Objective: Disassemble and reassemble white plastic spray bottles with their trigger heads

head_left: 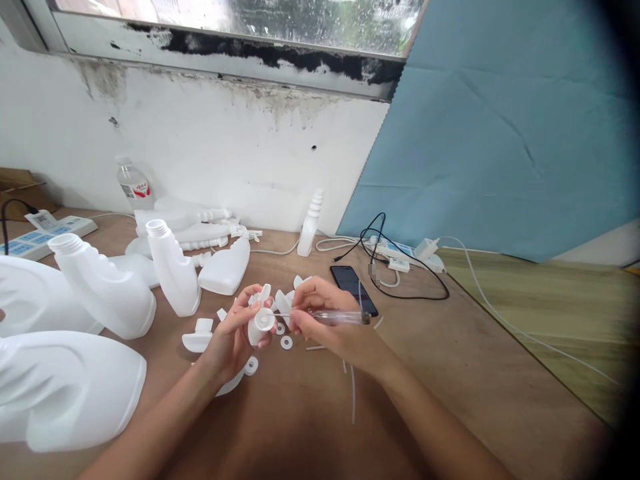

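Note:
My left hand (234,337) is closed around a white plastic spray bottle head (261,327), its round opening turned toward the right. In my right hand (333,320) is a screwdriver (345,317) with a clear handle. Its thin shaft points left, and the tip reaches the opening of the white part; how deep it goes I cannot tell. Under and around both hands lie small white rings (286,343), more white plastic pieces (198,337) and thin tubes (353,397).
Several white bottles (173,273) stand and lie at the left. One narrow white bottle (311,227) stands near the wall. A phone (354,288), black cable (415,270) and power strip (410,252) lie at the back right. A water bottle (134,183) stands back left.

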A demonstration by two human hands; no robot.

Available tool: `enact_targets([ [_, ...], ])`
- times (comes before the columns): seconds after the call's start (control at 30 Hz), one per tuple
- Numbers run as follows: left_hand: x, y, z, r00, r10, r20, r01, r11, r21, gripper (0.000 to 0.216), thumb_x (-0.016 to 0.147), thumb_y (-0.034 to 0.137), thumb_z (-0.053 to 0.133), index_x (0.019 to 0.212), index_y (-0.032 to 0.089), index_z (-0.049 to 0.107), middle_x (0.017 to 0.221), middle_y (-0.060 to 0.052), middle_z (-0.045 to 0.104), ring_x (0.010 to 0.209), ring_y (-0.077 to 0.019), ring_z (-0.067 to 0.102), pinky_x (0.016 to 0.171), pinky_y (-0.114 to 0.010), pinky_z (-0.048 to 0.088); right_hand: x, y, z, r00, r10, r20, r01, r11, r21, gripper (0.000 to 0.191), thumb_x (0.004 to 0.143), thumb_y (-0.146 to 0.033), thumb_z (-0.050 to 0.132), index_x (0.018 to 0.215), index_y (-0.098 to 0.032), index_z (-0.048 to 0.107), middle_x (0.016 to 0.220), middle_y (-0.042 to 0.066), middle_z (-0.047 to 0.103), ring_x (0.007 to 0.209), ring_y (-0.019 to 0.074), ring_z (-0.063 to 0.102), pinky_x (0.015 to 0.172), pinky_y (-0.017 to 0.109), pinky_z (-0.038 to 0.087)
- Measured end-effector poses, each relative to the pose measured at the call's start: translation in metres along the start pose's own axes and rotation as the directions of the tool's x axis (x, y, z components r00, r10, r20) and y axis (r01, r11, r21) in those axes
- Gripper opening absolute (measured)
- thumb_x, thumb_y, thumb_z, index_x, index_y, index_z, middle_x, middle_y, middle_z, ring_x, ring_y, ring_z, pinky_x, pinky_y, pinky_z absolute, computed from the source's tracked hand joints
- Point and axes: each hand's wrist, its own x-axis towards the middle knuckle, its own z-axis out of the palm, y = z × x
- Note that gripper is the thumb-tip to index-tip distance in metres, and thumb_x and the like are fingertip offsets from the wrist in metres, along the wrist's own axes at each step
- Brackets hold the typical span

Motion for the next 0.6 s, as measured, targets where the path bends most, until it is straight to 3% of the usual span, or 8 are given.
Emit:
enact_targets([
  [0.13,0.0,-0.001,0.001,1.0,0.002,-0.003,-0.002,1.0,-0.008,0.021,0.088,0.021,0.054,0.108,0.022,0.049,0.095,-0.002,0.049,0.071,-0.0144,0.059,0.045,-0.018,0.04,-0.001,0.007,0.007,0.997,-0.042,-0.068,0.031,0.988,-0.153,0.014,0.081,-0.022,0.064,0.071,-0.018,0.055,0.059,-0.004,0.061,0.048,0.0062,0.052,0.046,0.016,0.037],
  [0.23,0.0,-0.002,0.001,1.0,-0.01,-0.025,0.009,1.0,-0.003,0.022,0.087,0.022,0.056,0.108,0.023,0.049,0.095,-0.002,0.05,0.07,-0.0136,0.06,0.047,-0.018,0.042,-0.002,0.011,0.01,0.986,-0.148,-0.08,0.124,0.96,-0.251,0.017,0.084,-0.024,0.062,0.069,-0.018,0.055,0.055,-0.005,0.058,0.046,0.0049,0.046,0.047,0.017,0.035],
  [0.4,0.001,-0.003,-0.001,0.998,-0.001,-0.065,0.001,1.0,0.012,0.025,0.085,0.022,0.06,0.108,0.024,0.05,0.095,-0.001,0.053,0.067,-0.0114,0.06,0.048,-0.018,0.044,-0.002,0.015,0.013,0.943,-0.333,0.003,0.31,0.873,-0.377,0.019,0.086,-0.021,0.057,0.068,-0.017,0.053,0.06,-0.003,0.059,0.054,0.0066,0.047,0.055,0.02,0.036],
  [0.47,0.001,-0.003,-0.001,0.998,0.005,-0.068,-0.004,1.0,0.017,0.026,0.083,0.021,0.061,0.106,0.023,0.05,0.091,-0.001,0.055,0.065,-0.0114,0.06,0.044,-0.018,0.042,-0.001,0.015,0.012,0.952,-0.305,0.011,0.289,0.889,-0.355,0.02,0.085,-0.021,0.057,0.066,-0.017,0.052,0.058,-0.004,0.057,0.052,0.0065,0.045,0.053,0.02,0.035],
  [0.6,0.001,-0.002,0.0,0.995,0.003,-0.097,-0.001,1.0,0.016,0.029,0.078,0.022,0.066,0.103,0.022,0.052,0.084,0.0,0.056,0.057,-0.0107,0.058,0.037,-0.016,0.036,0.001,0.016,0.014,0.994,-0.081,-0.072,0.068,0.984,-0.165,0.025,0.085,-0.025,0.057,0.063,-0.018,0.049,0.056,-0.003,0.058,0.049,0.0074,0.047,0.047,0.019,0.035],
])
